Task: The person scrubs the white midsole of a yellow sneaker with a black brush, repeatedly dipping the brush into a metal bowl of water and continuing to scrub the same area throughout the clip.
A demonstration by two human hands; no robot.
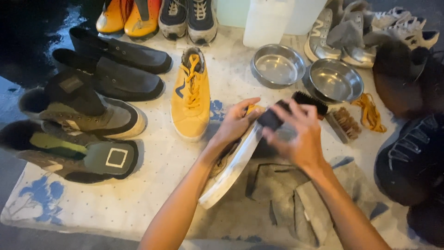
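Slippage looks the likeliest trouble: left hand (236, 122) pinches the toe of a yellow sneaker (231, 162) tipped sole-up just right of its upright yellow mate (190, 95), while right hand (298, 134), closed on a dark brush (270, 119), presses sideways.

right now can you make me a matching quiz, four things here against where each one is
Things:
1. yellow shoe with laces
2. two steel bowls
3. dark brush
4. grey cloth

Places:
A. in the right hand
B. flat on the mat, under the forearms
C. standing alone, left of the left hand
D. beyond the hands, side by side

Pairs: 1-C, 2-D, 3-A, 4-B
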